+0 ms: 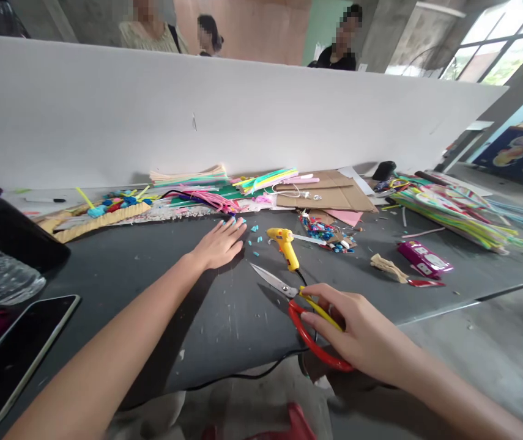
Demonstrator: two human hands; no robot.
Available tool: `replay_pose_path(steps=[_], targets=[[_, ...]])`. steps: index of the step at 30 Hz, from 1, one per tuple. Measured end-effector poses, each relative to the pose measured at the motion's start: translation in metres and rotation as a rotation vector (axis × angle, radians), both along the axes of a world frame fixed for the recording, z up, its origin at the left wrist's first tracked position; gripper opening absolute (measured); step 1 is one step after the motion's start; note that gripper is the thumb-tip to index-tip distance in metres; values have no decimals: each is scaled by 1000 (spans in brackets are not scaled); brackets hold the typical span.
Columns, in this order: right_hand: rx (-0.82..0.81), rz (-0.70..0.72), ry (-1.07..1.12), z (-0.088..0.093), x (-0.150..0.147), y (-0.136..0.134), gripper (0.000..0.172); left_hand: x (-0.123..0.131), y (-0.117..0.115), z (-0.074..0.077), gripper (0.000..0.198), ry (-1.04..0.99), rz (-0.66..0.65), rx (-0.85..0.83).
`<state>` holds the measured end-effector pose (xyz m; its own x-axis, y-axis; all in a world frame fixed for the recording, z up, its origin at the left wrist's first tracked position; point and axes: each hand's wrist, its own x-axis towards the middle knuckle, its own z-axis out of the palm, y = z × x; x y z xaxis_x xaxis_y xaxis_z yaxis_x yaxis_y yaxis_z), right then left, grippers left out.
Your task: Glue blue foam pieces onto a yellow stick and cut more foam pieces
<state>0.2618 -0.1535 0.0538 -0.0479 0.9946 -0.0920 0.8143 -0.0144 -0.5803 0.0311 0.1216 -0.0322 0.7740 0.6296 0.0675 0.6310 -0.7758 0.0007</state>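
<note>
My left hand (pixel 219 243) lies palm down on the dark table with its fingers stretched out. Small blue cut pieces (pixel 260 239) are scattered just right of its fingertips. In my right hand (pixel 350 318) is a pair of scissors (pixel 276 282) with red handles, blades pointing up and left over the table. A thin yellow strip (pixel 318 310) runs along the same fingers; its kind is unclear. Beyond the scissors rests a yellow glue gun (pixel 285 245) with a glue stick in its back and a black cord trailing to the table's near edge.
A white panel (pixel 252 116) stands behind the table, people beyond it. Bundles of coloured pipe cleaners (pixel 454 214), cardboard (pixel 325 190) and a pile of small bits (pixel 328 232) line the back. A purple case (pixel 425 259) lies right; a phone (pixel 18 360) and clear bottle (pixel 2 275) left.
</note>
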Motion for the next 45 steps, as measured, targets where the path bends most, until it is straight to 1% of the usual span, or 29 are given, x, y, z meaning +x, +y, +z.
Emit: replay_pose_path(steps=[3, 6, 9, 12, 14, 17, 18, 19, 20, 22, 24, 25, 27, 30, 32, 36, 37, 39, 41, 42, 45], targets=[[0, -5, 3, 0, 2, -1, 33, 2, -14, 4, 60, 0, -177, -7], [6, 1, 6, -1, 3, -2, 33, 9, -25, 4, 59, -1, -229, -34], [1, 7, 9, -1, 3, -3, 32, 17, -27, 0, 57, 9, -230, -52], [-15, 3, 5, -1, 3, -3, 31, 24, -21, -4, 56, 12, -193, -41], [-17, -2, -1, 0, 3, -2, 31, 26, -12, -6, 58, 7, -108, -26], [-11, -6, -6, 1, 2, 0, 31, 26, 5, -4, 62, -7, 92, 2], [-9, -6, -6, 2, 2, 0, 31, 25, 11, -3, 63, -7, 133, 3], [-10, -4, -3, 2, 1, 0, 31, 24, 15, -3, 62, -16, 146, 9], [-11, 1, 2, 4, 0, 0, 30, 24, 18, -2, 60, -33, 124, 21], [-12, 15, 16, 6, -2, 0, 29, 25, 20, -2, 56, -68, 35, 31], [-14, 30, 30, 8, -5, 1, 29, 30, 19, -3, 55, -92, -44, 14], [-18, 35, 35, 9, -6, 1, 29, 34, 18, -4, 56, -95, -63, -5], [-26, 39, 42, 10, -7, 2, 29, 41, 17, -6, 57, -90, -65, -44], [-31, 41, 39, 10, -7, 1, 29, 47, 18, -8, 57, -58, -32, -75], [-24, 39, 35, 9, -5, 0, 30, 45, 18, -8, 58, -43, 5, -41], [-2, 35, 32, 7, -1, -2, 31, 32, 14, -3, 56, -82, 89, 100], [2, 36, 32, 7, -1, -2, 31, 29, 12, -1, 54, -92, 75, 121], [5, 38, 30, 7, 0, -2, 31, 24, 8, 2, 52, -82, -11, 125], [0, 38, 27, 8, -1, -2, 31, 23, 3, 3, 52, -40, -106, 90], [-5, 38, 25, 8, -2, -2, 31, 23, 2, 4, 52, -20, -131, 69], [-12, 37, 23, 9, -3, -2, 31, 26, -3, 1, 52, -1, -127, 45]])
